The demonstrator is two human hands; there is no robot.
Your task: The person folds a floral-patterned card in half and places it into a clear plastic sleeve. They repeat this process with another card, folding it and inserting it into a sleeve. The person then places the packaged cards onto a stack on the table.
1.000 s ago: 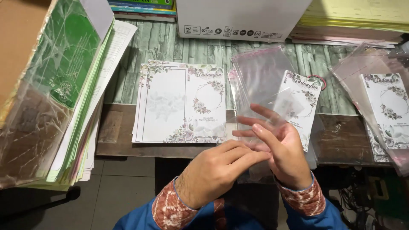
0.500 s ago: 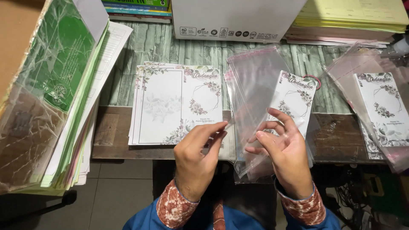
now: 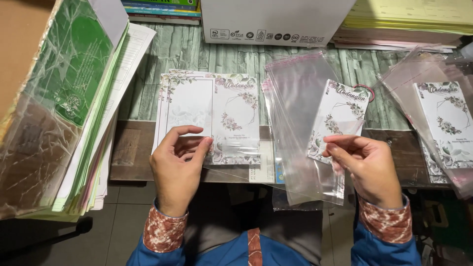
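Single head view, steep downward, close over desk [image 3: 148,54]
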